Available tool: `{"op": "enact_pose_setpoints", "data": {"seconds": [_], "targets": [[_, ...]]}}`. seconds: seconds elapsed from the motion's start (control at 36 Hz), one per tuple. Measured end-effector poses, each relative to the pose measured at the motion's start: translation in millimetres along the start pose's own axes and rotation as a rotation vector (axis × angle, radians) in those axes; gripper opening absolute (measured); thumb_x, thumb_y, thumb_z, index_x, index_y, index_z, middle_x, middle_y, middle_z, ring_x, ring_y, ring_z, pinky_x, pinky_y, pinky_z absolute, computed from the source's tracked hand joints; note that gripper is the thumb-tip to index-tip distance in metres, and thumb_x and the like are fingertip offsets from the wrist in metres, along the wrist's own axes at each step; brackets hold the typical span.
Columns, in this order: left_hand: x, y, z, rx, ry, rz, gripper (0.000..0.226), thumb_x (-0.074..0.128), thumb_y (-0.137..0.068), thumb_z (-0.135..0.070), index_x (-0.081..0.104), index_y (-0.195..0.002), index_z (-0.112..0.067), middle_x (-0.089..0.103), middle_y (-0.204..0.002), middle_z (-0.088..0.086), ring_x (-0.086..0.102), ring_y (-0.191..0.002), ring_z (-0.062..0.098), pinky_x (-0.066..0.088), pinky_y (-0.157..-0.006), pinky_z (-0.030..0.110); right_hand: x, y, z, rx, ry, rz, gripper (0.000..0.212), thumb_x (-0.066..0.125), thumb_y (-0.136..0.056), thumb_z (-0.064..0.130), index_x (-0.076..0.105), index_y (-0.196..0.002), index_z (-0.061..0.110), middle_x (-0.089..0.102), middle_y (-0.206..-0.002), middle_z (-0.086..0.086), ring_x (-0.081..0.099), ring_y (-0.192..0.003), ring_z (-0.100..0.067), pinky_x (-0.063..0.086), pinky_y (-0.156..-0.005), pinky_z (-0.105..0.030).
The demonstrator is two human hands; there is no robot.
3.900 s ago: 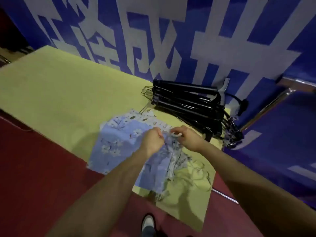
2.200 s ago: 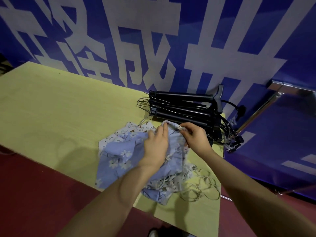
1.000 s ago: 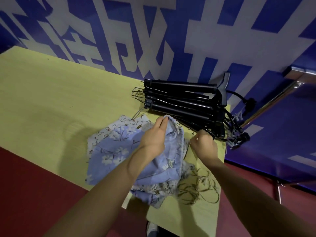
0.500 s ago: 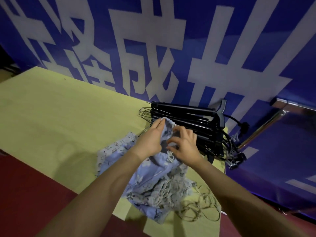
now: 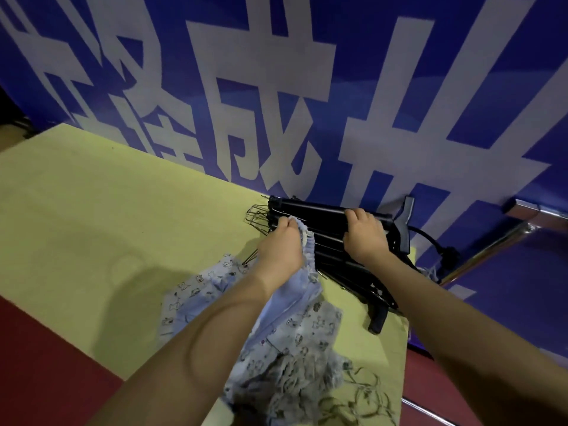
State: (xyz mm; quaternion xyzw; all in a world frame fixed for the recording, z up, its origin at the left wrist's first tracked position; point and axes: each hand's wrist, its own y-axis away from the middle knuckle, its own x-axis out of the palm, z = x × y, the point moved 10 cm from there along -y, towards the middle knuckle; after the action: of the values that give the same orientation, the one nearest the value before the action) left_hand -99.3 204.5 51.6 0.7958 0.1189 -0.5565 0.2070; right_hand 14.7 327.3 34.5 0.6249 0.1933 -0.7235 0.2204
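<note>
A light blue printed garment [image 5: 295,330] with an elastic waistband lies bunched on the yellow table [image 5: 123,210]. My left hand [image 5: 281,250] grips its waistband and holds it up beside a stack of black hangers [image 5: 335,241]. My right hand [image 5: 364,238] is on top of that stack, its fingers curled over the topmost black bar. The hangers' metal hooks stick out to the left of the pile.
A blue banner [image 5: 307,103] with large white characters stands right behind the table. Loose threads [image 5: 365,401] lie at the table's near right corner. A metal rail [image 5: 498,241] runs at the right. Red floor [image 5: 46,364] lies below the table's front edge.
My right hand has left the garment and reached forward onto the hanger stack. My left hand has carried the waistband further toward the hangers.
</note>
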Motion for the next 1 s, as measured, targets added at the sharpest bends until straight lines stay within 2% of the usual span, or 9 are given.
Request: {"op": "enact_pose_setpoints", "data": {"seconds": [0.08, 0.25, 0.36, 0.42, 0.53, 0.64, 0.81, 0.94, 1.0], "targets": [[-0.1, -8.9, -4.9, -0.002, -0.032, -0.001, 0.06, 0.053, -0.09, -0.006, 0.025, -0.143, -0.007, 0.028, -0.143, 0.007, 0.058, -0.097, 0.031, 0.036, -0.064, 0.032, 8.5, -21.9, -7.3, -0.017, 0.098, 0.035, 0.053, 0.054, -0.089, 0.013, 0.032, -0.138, 0.007, 0.04, -0.14, -0.014, 0.036, -0.131, -0.033, 0.029, -0.107, -0.039], [3.7, -22.8, -9.8, 0.034, -0.126, -0.01, 0.067, 0.055, -0.09, -0.008, 0.02, -0.147, -0.007, 0.03, -0.144, 0.008, 0.057, -0.103, 0.031, 0.04, -0.07, 0.034, 26.4, -41.3, -9.2, -0.038, 0.28, 0.091, 0.063, 0.056, -0.088, 0.012, 0.024, -0.142, 0.008, 0.044, -0.134, -0.016, 0.04, -0.126, -0.035, 0.029, -0.108, -0.04], [7.2, -30.1, -6.8, 0.037, -0.159, 0.005, 0.067, 0.057, -0.091, -0.013, 0.021, -0.147, -0.008, 0.032, -0.144, 0.008, 0.048, -0.116, 0.033, 0.044, -0.088, 0.036, 22.1, -49.3, -5.0, -0.085, 0.369, 0.065, 0.052, 0.057, -0.087, 0.008, 0.034, -0.134, 0.008, 0.048, -0.127, -0.016, 0.046, -0.119, -0.035, 0.038, -0.098, -0.039], [8.0, -32.0, -3.9, 0.026, -0.163, 0.014, 0.068, 0.057, -0.09, -0.013, 0.02, -0.147, -0.008, 0.032, -0.144, 0.007, 0.045, -0.119, 0.034, 0.043, -0.089, 0.036, 17.1, -49.7, -4.1, -0.106, 0.381, 0.041, 0.046, 0.057, -0.088, 0.01, 0.038, -0.13, 0.009, 0.05, -0.123, -0.015, 0.048, -0.115, -0.034, 0.04, -0.095, -0.039], [6.6, -30.3, 2.2, -0.008, -0.116, 0.016, 0.067, 0.052, -0.091, -0.005, 0.016, -0.148, -0.006, 0.025, -0.147, 0.008, 0.056, -0.107, 0.03, 0.041, -0.075, 0.032, 0.1, -46.1, 5.0, -0.158, 0.372, -0.031, 0.047, 0.061, -0.087, 0.021, 0.04, -0.128, 0.013, 0.049, -0.12, -0.012, 0.05, -0.107, -0.032, 0.042, -0.083, -0.035], [3.1, -26.6, 7.2, -0.027, -0.082, -0.002, 0.073, 0.051, -0.091, -0.003, 0.008, -0.15, -0.005, 0.014, -0.154, 0.007, 0.059, -0.098, 0.027, 0.038, -0.066, 0.027, -18.7, -38.9, 6.3, -0.104, 0.34, -0.051, 0.048, 0.061, -0.087, 0.028, 0.039, -0.126, 0.013, 0.054, -0.117, -0.012, 0.053, -0.103, -0.032, 0.043, -0.083, -0.035], [-6.2, -12.3, 6.2, 0.022, -0.034, -0.052, 0.072, 0.049, -0.09, 0.001, 0.009, -0.15, -0.005, 0.016, -0.153, 0.01, 0.059, -0.091, 0.029, 0.039, -0.066, 0.029, -49.1, -15.6, 13.9, -0.082, 0.297, -0.138, 0.045, 0.05, -0.091, 0.017, 0.032, -0.131, 0.014, 0.06, -0.1, -0.009, 0.062, -0.082, -0.03, 0.033, -0.059, -0.031], [-12.2, 6.5, 5.7, 0.044, 0.069, -0.081, 0.073, 0.05, -0.09, 0.002, 0.011, -0.15, -0.008, 0.011, -0.155, 0.005, 0.05, -0.074, 0.024, 0.036, -0.061, 0.03, -71.3, 13.3, 20.1, -0.065, 0.238, -0.137, 0.047, 0.05, -0.087, 0.013, 0.032, -0.131, 0.014, 0.056, -0.102, -0.008, 0.062, -0.079, -0.033, 0.03, -0.055, -0.031], [-13.9, 15.1, 7.2, 0.044, 0.114, -0.081, 0.075, 0.05, -0.089, 0.003, 0.01, -0.151, -0.01, 0.008, -0.157, 0.003, 0.056, -0.08, 0.027, 0.037, -0.061, 0.031, -77.3, 25.2, 16.6, -0.013, 0.14, -0.127, 0.043, 0.054, -0.082, 0.01, 0.037, -0.122, 0.012, 0.056, -0.101, -0.009, 0.061, -0.08, -0.035, 0.035, -0.058, -0.033]]}}
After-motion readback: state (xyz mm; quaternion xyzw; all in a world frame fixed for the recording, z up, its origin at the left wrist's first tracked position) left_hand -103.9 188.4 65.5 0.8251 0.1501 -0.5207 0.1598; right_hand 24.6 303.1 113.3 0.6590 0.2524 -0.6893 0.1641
